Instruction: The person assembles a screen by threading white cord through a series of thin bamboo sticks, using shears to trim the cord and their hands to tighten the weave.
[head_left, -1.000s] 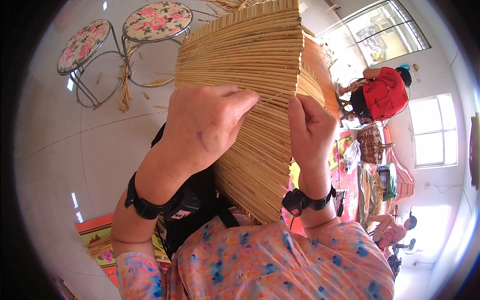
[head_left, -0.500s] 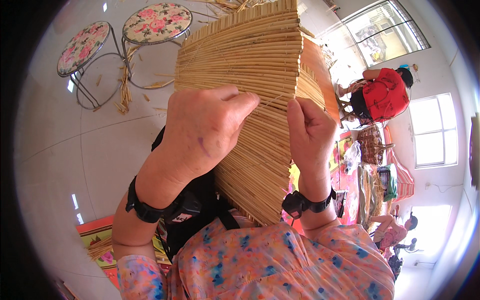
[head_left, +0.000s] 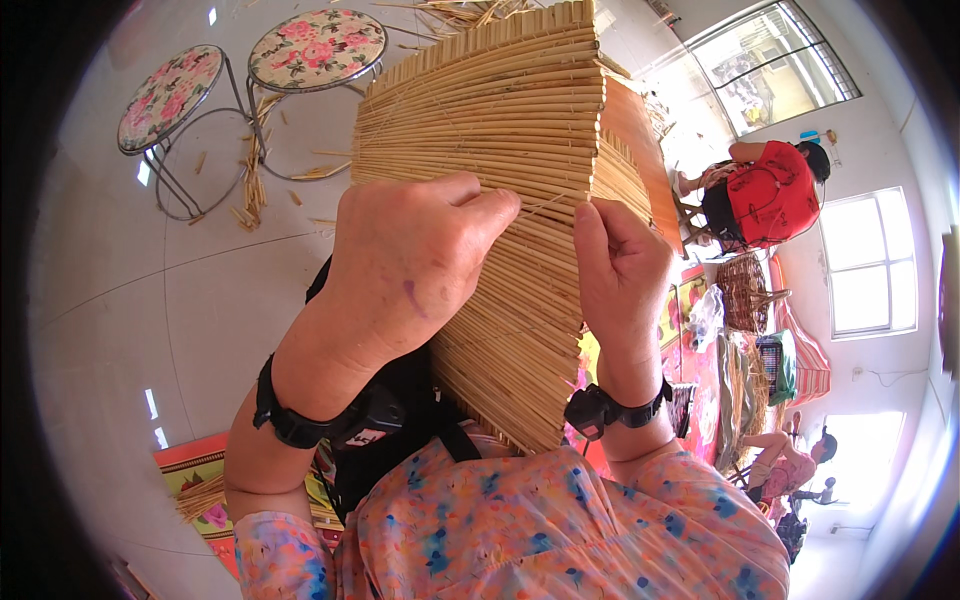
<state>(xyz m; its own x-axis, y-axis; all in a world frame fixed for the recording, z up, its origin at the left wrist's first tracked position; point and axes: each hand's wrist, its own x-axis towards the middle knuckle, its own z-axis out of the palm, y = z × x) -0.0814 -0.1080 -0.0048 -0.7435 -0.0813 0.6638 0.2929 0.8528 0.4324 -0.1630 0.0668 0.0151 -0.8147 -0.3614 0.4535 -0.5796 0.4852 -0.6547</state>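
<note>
Hardly moved this past second, suggesting little progress: kept stalk mat [head_left: 490, 110] before floral shirt [head_left: 560, 510], apparently pinching thin strand [head_left: 549, 203] in left hand's [head_left: 405, 255] closed fingertips; curled right hand [head_left: 622, 265], hold unclear.

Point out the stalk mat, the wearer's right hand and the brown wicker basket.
Stalk mat [head_left: 515, 340]: head view, on its lower stalks.
Right hand [head_left: 622, 252]: head view, middle of the hand.
Wicker basket [head_left: 739, 296]: head view, its side wall.

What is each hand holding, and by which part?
The left hand seems to pinch a thin strand at the left of its visible stretch; the right hand holds the stalk mat by its right edge.
</note>
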